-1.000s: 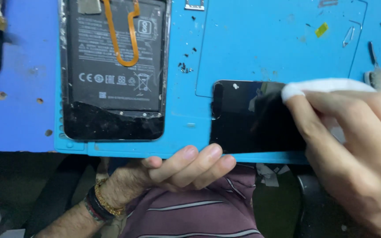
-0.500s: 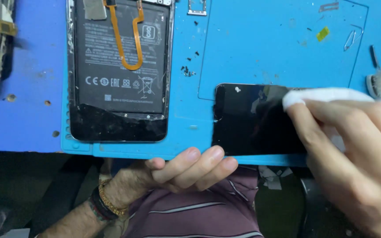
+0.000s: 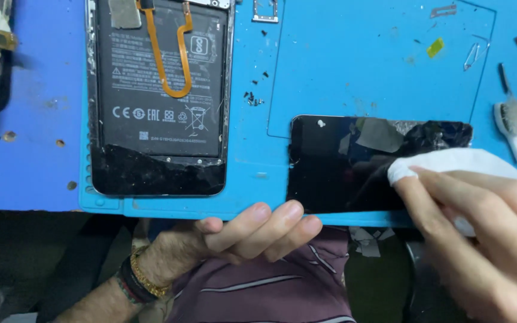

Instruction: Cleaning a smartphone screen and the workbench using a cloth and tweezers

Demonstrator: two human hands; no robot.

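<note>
**Fingers pressed the white wipe further onto the dark screen**

Fingers (image 3: 444, 197) of my right hand (image 3: 480, 239) lay flat and close together over a folded white wipe (image 3: 450, 162), pinning it against the black glass panel (image 3: 342, 167). They held nothing else; the wipe was trapped under them rather than pinched. Compared with a second earlier, the wipe sat a little lower and further in from the panel's far right corner, so the stroke had crept across the glass by a small amount. I judged the cleaning as barely under way: most of the panel's left part showed no sign of the wipe, and a small pale speck (image 3: 321, 124) sat near its top left corner.

My left hand (image 3: 252, 230) rested at the near edge of the blue mat (image 3: 360, 72), fingers loosely curled and holding nothing, their tips touching the mat's rim just beside the panel's lower left corner. It had hardly moved over that second, which I took as bracing.

The panel lay flat on the mat, right of centre, close to the near edge of the table (image 3: 25, 149). Well apart to the left lay an opened phone (image 3: 160, 101) with its battery and an orange flex cable (image 3: 169, 54) exposed, its lower glass cracked. Small dark crumbs (image 3: 252, 98) dotted the mat between them. A brush (image 3: 513, 128) lay at the right edge.
</note>
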